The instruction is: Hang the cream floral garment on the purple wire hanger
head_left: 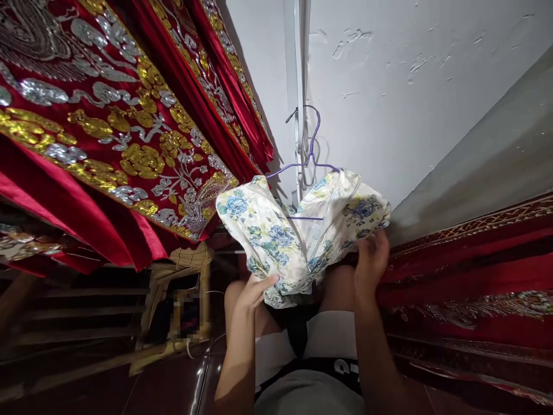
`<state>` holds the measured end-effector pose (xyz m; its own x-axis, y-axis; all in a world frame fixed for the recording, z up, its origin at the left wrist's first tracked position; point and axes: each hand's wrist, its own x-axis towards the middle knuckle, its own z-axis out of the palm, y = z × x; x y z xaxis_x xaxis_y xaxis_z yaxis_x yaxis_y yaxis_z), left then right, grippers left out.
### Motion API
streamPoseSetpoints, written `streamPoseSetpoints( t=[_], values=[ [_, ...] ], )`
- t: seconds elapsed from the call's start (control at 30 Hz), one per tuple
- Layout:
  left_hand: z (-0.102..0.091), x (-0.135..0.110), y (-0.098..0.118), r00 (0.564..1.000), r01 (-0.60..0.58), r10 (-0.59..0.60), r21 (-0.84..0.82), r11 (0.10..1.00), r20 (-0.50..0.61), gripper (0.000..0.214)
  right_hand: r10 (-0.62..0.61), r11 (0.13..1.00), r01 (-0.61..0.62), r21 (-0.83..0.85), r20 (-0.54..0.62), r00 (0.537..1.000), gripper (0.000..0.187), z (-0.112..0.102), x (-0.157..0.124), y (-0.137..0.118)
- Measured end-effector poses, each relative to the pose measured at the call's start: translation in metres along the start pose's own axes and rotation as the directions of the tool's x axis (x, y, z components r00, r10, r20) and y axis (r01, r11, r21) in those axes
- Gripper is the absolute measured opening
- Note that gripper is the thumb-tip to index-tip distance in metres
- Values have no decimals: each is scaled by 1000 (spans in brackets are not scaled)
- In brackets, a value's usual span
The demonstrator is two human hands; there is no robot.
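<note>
A white blouse with blue and yellow flowers (279, 236) hangs on a purple wire hanger (311, 158) in front of me. The hanger's hook is up by a narrow white pipe on the wall. My left hand (257, 290) grips the blouse low on its left side, thumb on top and the fingers hidden under the cloth. At the right sleeve edge is my right hand (374, 256), its fingers curled against the fabric. The V-shaped neckline shows the hanger's lower bar inside.
Red cloth with gold and silver sequins (142, 161) hangs at the upper left. More red embroidered fabric (470, 288) lies on the right. A wooden chair-like frame (147, 323) stands low on the left, and a white wall (410, 104) rises ahead.
</note>
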<state>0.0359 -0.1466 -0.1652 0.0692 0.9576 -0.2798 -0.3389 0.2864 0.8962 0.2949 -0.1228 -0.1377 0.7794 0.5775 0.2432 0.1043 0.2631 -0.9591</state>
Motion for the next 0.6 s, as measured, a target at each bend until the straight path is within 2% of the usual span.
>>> streamPoseSetpoints(
  t=[0.03, 0.07, 0.1, 0.13, 0.17, 0.2, 0.23, 0.27, 0.3, 0.43, 0.6],
  values=[
    [0, -2, -2, 1000, 20, -20, 4, 1000, -5, 84, -23, 998, 25, -55, 25, 999, 46, 0, -12, 2],
    [0, -3, -4, 999, 35, -35, 11, 999, -11, 85, -16, 995, 26, -96, 105, 994, 40, 0, -24, 2],
    [1, -4, -5, 999, 45, -45, 17, 999, -18, 85, 31, 993, -1, -121, 249, 968, 32, 1, -34, 1],
    [3, -4, -6, 998, 49, -48, 19, 999, -27, 84, 107, 989, -51, -140, 432, 895, 28, 2, -43, -1],
    [4, -4, -7, 998, 49, -48, 17, 999, -34, 84, 186, 981, -106, -164, 617, 765, 31, 5, -49, -3],
    [4, -4, -7, 998, 46, -45, 14, 999, -40, 85, 243, 970, -147, -193, 757, 606, 35, 7, -54, -5],
    [4, -4, -8, 998, 44, -43, 11, 999, -44, 85, 272, 962, -167, -218, 839, 471, 37, 10, -58, -6],
    [4, -4, -8, 998, 44, -43, 8, 999, -45, 85, 280, 958, -167, -231, 879, 387, 38, 12, -60, -7],
    [3, -5, -8, 998, 45, -45, 5, 999, -44, 85, 275, 960, -156, -233, 896, 350, 40, 14, -61, -7],
    [-2, -10, -6, 998, 39, -40, -15, 999, -45, 87, 235, 967, -176, -182, 905, 354, 49, 18, -60, -9],
    [-1, -14, -7, 998, 55, -56, -24, 998, -35, 77, 234, 958, -253, -134, 875, 423, 45, 17, -57, -17]
  ],
)
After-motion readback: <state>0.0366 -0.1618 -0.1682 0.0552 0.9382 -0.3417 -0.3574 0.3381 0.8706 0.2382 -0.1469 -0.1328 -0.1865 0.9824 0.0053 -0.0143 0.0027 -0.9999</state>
